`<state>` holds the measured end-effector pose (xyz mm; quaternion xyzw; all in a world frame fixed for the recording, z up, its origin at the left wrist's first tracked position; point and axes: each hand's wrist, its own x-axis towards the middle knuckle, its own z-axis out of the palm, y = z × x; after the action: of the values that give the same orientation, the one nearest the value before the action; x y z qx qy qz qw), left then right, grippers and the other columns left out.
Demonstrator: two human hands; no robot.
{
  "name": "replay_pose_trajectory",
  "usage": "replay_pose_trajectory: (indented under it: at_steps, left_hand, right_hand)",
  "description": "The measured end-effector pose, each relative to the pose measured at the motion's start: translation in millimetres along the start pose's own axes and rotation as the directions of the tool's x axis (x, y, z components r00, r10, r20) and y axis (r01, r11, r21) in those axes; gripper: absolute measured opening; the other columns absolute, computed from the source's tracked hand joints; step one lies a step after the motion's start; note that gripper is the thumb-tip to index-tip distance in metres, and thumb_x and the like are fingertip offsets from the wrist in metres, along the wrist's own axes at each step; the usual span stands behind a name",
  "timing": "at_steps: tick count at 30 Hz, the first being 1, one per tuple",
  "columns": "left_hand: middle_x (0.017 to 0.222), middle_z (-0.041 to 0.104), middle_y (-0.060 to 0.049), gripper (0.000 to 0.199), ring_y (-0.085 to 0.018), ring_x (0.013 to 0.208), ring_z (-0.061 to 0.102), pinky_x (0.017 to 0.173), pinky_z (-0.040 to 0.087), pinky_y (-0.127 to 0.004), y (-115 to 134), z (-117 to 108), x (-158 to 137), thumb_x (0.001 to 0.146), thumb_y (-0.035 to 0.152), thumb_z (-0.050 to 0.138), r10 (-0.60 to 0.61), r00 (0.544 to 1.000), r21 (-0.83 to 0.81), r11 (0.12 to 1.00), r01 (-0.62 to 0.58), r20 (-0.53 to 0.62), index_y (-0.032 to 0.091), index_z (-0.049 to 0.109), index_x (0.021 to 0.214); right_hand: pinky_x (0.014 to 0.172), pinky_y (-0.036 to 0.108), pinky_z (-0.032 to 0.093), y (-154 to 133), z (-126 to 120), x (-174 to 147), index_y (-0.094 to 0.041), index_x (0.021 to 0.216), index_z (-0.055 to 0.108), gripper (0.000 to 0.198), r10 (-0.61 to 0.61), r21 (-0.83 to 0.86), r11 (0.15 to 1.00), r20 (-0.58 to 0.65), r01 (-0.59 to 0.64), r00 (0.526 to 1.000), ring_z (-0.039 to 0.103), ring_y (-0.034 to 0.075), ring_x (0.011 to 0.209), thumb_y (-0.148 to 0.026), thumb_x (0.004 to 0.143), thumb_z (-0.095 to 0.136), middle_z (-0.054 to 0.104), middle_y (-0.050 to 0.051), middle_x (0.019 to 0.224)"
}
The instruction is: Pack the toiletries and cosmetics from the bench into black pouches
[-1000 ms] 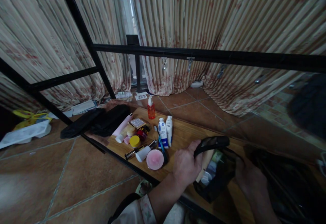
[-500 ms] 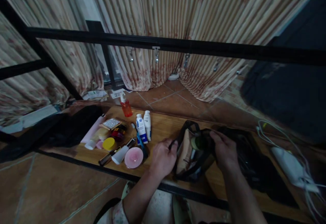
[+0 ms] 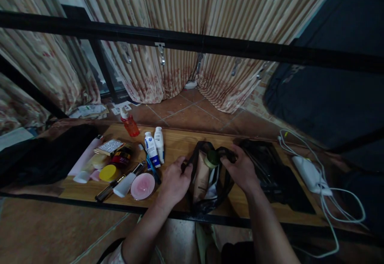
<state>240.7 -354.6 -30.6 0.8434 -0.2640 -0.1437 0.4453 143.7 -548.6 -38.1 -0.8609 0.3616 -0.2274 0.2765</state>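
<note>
In the lower centre, the soft black mesh pouch lies lengthwise up-frame between left hand and right hand, each pinching its rim

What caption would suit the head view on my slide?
Left hand and right hand hold a black bag open beside toiletries.

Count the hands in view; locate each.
2: the left hand on the left edge of the black bag, the right hand on its right edge. No others show.
</note>
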Motion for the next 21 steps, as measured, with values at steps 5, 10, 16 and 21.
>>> replay_pose_trajectory:
  at_steps: [5,10,16,21]
  left_hand:
    - [0.087,0.069,-0.001,0.027,-0.016,0.08,0.062,0.068,0.044,-0.024,-5.0,7.0,-1.7,0.09,0.031,0.042,0.091,0.995,-0.083,0.992,-0.094,-0.042,0.021,0.066,0.097]
    - [0.083,0.065,0.0,0.025,-0.014,0.078,0.06,0.071,0.044,-0.024,-3.7,7.2,-4.1,0.091,0.03,0.045,0.184,0.976,-0.19,0.96,-0.204,-0.117,0.02,0.068,0.093]
    - [0.076,0.058,0.0,0.022,-0.013,0.074,0.055,0.069,0.043,-0.024,4.8,-1.7,-10.0,0.09,0.026,0.049,0.356,0.914,-0.154,0.909,-0.387,-0.194,0.019,0.068,0.099]
    - [0.075,0.058,0.0,0.019,-0.012,0.073,0.055,0.069,0.043,-0.024,4.2,-1.5,-9.0,0.09,0.023,0.05,0.395,0.901,-0.124,0.899,-0.419,-0.179,0.019,0.068,0.095]
  right_hand:
    - [0.083,0.039,0.047,-8.9,-3.5,-3.8,-0.02,0.114,0.063,0.042,-0.118,-0.221,0.969,-0.023,0.11,0.993,0.063,0.027,0.093,-0.033,0.074,0.06,0.065,0.012,0.109]
    - [0.082,0.037,0.048,-9.5,-2.1,-4.9,-0.015,0.103,0.067,0.032,-0.145,-0.142,0.982,-0.153,0.124,0.977,0.065,0.025,0.087,-0.024,0.077,0.05,0.07,0.011,0.099]
    - [0.081,0.036,0.049,-5.0,1.1,-4.3,-0.015,0.107,0.064,0.036,-0.107,0.111,0.984,-0.247,0.138,0.963,0.065,0.023,0.087,-0.023,0.075,0.05,0.069,0.01,0.099]
    - [0.079,0.036,0.05,6.6,14.8,1.5,-0.017,0.114,0.06,0.045,0.048,0.285,0.958,-0.064,-0.028,0.997,0.065,0.022,0.084,-0.029,0.07,0.059,0.069,0.007,0.096]
